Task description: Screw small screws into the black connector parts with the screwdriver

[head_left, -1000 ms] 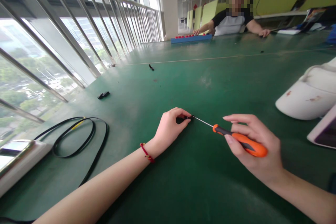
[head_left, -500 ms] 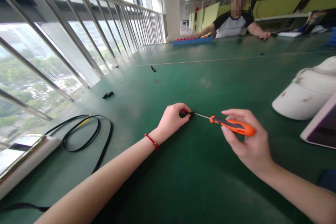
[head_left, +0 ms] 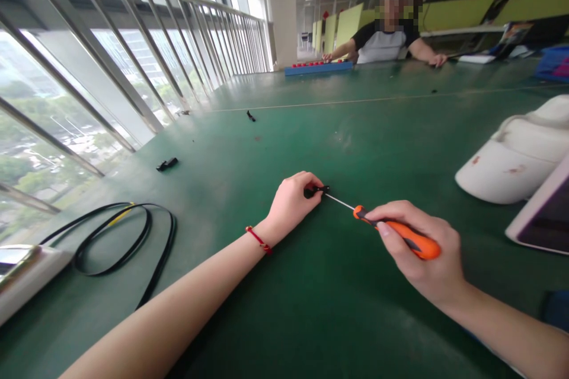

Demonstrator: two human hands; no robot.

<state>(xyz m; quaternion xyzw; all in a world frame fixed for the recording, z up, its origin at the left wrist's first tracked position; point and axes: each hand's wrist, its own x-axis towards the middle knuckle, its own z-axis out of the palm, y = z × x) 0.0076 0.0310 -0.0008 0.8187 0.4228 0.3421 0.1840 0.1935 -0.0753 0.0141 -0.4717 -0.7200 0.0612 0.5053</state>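
My left hand (head_left: 296, 201), with a red cord bracelet at the wrist, pinches a small black part (head_left: 316, 190) just above the green table. Its exact kind is too small to make out, and my fingers cover some of it. In my right hand (head_left: 422, 249) is a screwdriver (head_left: 411, 238) with an orange and dark grey handle, thumb and fingers closed around it. The thin metal shaft slants up and left. Its tip reaches the black part at my left fingertips; whether it touches is unclear.
Two small black pieces, a nearer one (head_left: 167, 164) and a farther one (head_left: 251, 115), lie left on the table (head_left: 347, 142). A black cable (head_left: 171, 231) curls at left. White container (head_left: 511, 157) and pink-edged device (head_left: 544, 219) stand right. Across sits a person (head_left: 384, 41) beside a blue strip (head_left: 317, 68).
My right hand has shifted slightly down and its fingers have closed more around the screwdriver, which now slopes more steeply. My left hand stays nearly still. The view has turned a little right.
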